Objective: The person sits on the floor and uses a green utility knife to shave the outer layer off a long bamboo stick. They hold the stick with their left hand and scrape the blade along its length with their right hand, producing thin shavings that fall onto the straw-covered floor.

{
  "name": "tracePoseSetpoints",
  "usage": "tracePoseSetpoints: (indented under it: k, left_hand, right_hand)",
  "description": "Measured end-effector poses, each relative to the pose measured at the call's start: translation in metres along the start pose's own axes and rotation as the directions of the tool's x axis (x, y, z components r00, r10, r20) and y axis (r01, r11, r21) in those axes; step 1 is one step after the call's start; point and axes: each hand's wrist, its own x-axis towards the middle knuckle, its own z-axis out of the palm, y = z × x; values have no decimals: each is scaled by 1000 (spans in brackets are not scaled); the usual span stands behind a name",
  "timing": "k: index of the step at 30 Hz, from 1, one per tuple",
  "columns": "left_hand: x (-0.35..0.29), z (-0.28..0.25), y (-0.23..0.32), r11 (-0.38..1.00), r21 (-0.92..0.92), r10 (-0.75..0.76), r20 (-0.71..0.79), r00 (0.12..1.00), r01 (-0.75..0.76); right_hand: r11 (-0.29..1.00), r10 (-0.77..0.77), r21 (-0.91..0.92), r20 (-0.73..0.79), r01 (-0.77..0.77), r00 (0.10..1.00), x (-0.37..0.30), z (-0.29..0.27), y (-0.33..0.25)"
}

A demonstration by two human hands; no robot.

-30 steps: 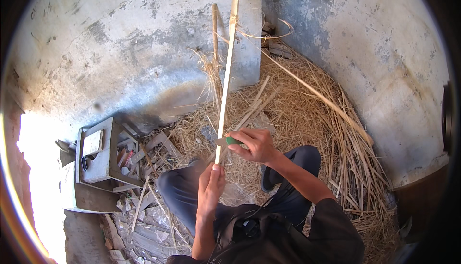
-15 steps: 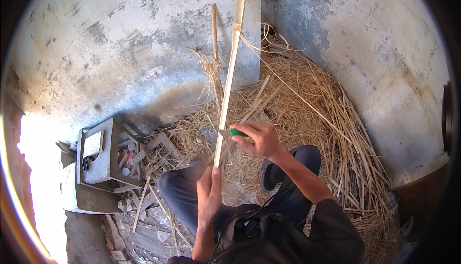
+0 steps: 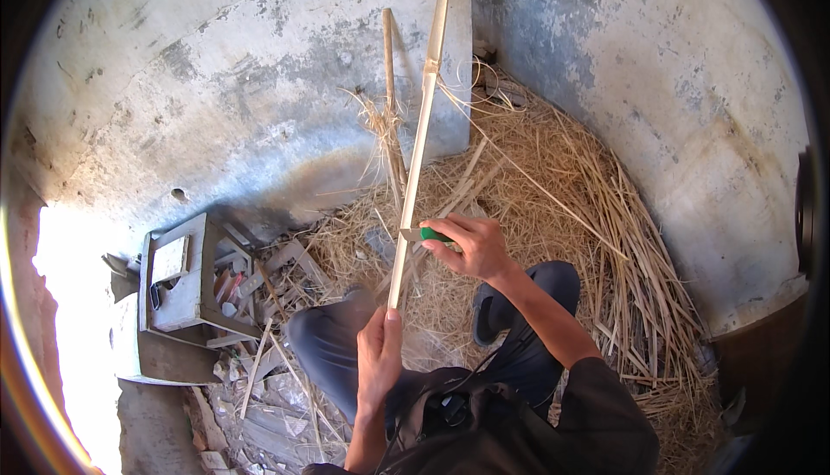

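A long, pale split bamboo strip [image 3: 418, 157] slants up and away from me, with a joint partway along its upper part. Its near end is gripped in my left hand [image 3: 379, 352], fingers wrapped and thumb on top. My right hand [image 3: 474, 247] is closed around the green handle of a knife [image 3: 411, 234]; the blade lies across the strip a little above my left hand. A thin curled shaving [image 3: 529, 162] hangs off the strip near the joint and trails down to the right.
Straw-like shavings [image 3: 540, 142] cover the floor, with bundled strips [image 3: 657, 302] along the right wall. An upright stick [image 3: 388, 60] leans at the back wall. A worn wooden stool [image 3: 181, 276] lies at left among scraps. My bent knees flank the work.
The bamboo strip has slid toward me past the knife, and its far tip has come into view. Both hands have shifted only slightly. The shaving has moved with the strip.
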Motion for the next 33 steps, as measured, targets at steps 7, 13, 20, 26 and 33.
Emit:
tracePoseSetpoints:
  k: [7,13,20,26,33]
  left_hand:
    - [-19,-3,-10,997,77,-17,70,997,12]
    - [-32,-9,-12,997,75,14,64,998,-19]
    - [-8,-4,-2,983,68,178,-126,976,-171]
    - [-2,3,-6,987,56,154,-95,984,-149]
    - [-5,7,-3,990,91,116,-66,991,-110]
  right_hand:
    - [902,421,-100,-8,-420,907,1,-11,51]
    - [892,436,141,-22,-429,899,-2,-25,46]
    - [966,132,224,7,-130,991,-8,-2,17]
    - [972,-3,235,71,-14,997,-10,1,0]
    - [980,-44,194,20,39,999,-9,0,2]
